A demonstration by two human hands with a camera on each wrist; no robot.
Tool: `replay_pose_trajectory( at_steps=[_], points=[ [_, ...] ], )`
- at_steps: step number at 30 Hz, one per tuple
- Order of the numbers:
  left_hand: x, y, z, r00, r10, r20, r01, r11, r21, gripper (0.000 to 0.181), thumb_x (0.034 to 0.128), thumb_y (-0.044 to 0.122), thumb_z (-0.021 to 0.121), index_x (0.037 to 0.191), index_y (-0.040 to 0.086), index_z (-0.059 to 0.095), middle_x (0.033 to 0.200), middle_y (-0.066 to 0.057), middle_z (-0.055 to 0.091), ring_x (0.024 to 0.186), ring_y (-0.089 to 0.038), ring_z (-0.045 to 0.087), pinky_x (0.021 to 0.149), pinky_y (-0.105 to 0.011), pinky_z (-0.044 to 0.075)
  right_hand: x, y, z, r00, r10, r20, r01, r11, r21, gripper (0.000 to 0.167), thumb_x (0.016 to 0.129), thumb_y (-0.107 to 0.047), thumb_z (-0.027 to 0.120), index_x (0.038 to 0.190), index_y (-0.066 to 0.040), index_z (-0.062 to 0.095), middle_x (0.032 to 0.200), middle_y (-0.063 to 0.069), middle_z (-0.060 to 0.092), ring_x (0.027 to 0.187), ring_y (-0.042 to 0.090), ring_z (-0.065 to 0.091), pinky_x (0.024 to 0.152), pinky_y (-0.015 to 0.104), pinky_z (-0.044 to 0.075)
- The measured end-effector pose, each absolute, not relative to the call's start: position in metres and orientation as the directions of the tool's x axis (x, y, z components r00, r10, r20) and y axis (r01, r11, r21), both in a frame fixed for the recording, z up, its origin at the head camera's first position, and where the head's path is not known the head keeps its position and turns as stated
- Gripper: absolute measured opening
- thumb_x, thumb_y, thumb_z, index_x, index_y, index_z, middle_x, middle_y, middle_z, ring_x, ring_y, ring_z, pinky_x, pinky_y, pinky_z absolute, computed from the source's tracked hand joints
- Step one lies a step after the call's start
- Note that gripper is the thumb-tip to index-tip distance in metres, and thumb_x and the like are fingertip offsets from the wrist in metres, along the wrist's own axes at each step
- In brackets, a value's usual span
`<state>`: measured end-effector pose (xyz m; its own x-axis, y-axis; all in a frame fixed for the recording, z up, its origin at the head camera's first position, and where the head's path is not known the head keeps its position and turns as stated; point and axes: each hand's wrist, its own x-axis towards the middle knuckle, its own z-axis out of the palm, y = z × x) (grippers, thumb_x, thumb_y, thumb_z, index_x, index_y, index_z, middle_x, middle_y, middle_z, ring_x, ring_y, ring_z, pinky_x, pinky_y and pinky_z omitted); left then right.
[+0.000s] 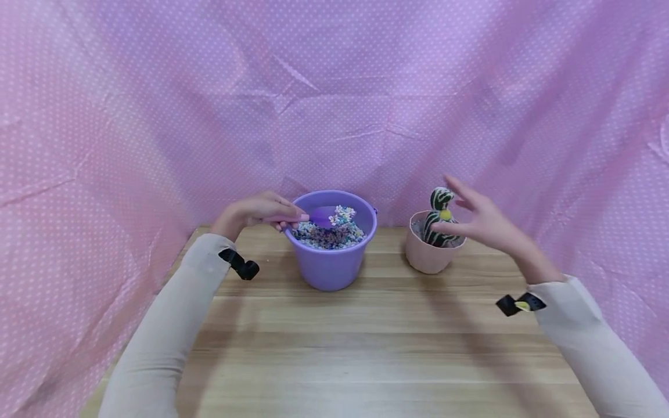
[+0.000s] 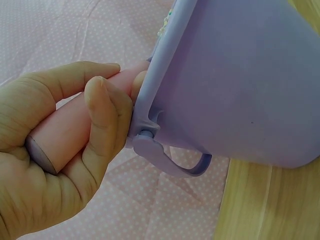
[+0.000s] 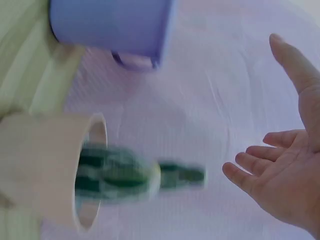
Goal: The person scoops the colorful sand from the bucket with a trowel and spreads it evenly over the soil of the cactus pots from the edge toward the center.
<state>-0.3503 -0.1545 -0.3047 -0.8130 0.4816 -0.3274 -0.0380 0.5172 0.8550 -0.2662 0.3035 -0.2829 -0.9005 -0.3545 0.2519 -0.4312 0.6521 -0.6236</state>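
My left hand grips the pink handle of a small shovel whose purple blade carries a heap of white and blue bits. The blade is over the purple bucket, inside its rim, above more small multicoloured bits. Fingers of that hand are right beside the bucket's rim in the left wrist view. My right hand, thumb and fingers spread, hovers around the top of a green-and-white striped cactus with a yellow spot. The cactus stands in a pale pink pot; a gap shows between hand and cactus.
A light wooden table carries the bucket and the pot. Pink dotted cloth hangs behind and at both sides. The bucket's purple carrying handle hangs down its outside.
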Motion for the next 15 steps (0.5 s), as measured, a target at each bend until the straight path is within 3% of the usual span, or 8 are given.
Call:
replay_pose_trajectory(
  at_steps=[5,11,15],
  points=[
    [-0.351,-0.155,-0.303,-0.804,0.492,-0.334,-0.048,0.507,0.861,0.044,0.0981,0.028,0.070,0.128,-0.003,0.066,0.094,-0.008,0.074,0.066,-0.005,0.058,0.064,-0.016,0.052,-0.276,0.355,-0.296,-0.939,-0.276,0.206,-0.340,0.651,-0.679,0.106,0.084,-0.010,0.083,0.164,-0.015,0.014,0.168,0.020,0.019,0.147,0.054,0.029,0.117,0.065,0.028],
    [-0.352,-0.156,-0.302,-0.792,0.509,-0.338,-0.032,0.517,0.855,0.047,0.0982,0.030,0.069,0.129,-0.006,0.064,0.097,-0.008,0.074,0.067,-0.005,0.059,0.066,-0.017,0.053,-0.297,0.392,-0.349,-0.953,-0.285,0.105,-0.274,0.656,-0.703,0.108,0.087,-0.017,0.081,0.164,-0.011,0.007,0.167,0.029,0.012,0.143,0.063,0.025,0.114,0.073,0.027],
    [-0.352,-0.157,-0.303,-0.793,0.505,-0.340,-0.028,0.528,0.849,0.044,0.0977,0.030,0.070,0.125,-0.004,0.067,0.099,-0.010,0.074,0.069,-0.006,0.060,0.068,-0.019,0.054,-0.305,0.398,-0.373,-0.957,-0.284,0.059,-0.252,0.712,-0.655,0.107,0.088,-0.030,0.080,0.165,-0.014,0.008,0.168,0.023,0.016,0.141,0.061,0.032,0.112,0.071,0.033]
  ],
)
